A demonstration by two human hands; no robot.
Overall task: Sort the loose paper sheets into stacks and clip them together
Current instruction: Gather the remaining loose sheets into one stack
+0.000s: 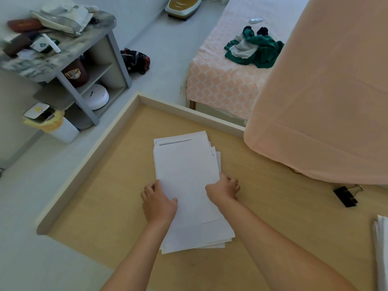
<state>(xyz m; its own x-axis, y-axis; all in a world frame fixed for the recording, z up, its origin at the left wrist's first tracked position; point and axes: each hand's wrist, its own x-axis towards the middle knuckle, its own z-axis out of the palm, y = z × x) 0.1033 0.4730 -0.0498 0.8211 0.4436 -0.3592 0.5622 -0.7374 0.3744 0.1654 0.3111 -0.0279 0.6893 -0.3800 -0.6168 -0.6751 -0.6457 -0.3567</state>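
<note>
Bench [105, 196]: light wood top with a raised white rim; it carries the papers.
Pink cloth [327, 91]: hangs over the far right part of the bench.
Bed [220, 85]: behind the bench, with a pink patterned cover and a green garment [258, 51] on it.
Paper stack [189, 175]: lies in the middle of the bench, with uneven sheet edges.
Left hand [158, 201]: grips the stack's left edge, thumb on the top sheet.
Right hand [223, 190]: holds the stack's right edge with curled fingers.
Second pile [381, 248]: white sheets at the right border, well apart.
Binder clip [346, 196]: black, on the bench just below the cloth.
</note>
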